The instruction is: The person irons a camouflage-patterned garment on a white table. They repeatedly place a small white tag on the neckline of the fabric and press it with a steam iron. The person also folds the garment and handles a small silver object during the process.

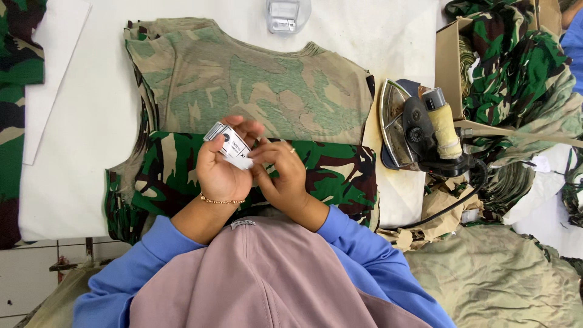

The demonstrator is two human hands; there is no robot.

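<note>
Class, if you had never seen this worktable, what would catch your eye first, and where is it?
At the centre, the left hand and right hand hold a small stack of white tags over a camouflage garment spread on the white table. To the right, an iron rests on its side beside heaped camouflage cloth.

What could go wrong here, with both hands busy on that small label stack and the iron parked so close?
1. The iron lies tipped on its side beside the camouflage garment; if hot, it might scorch cloth or a reaching arm.
2. Its cord trails over the fabric pile and could snag.
3. The label stack, pinched between the left hand and right hand, might slip.
</note>
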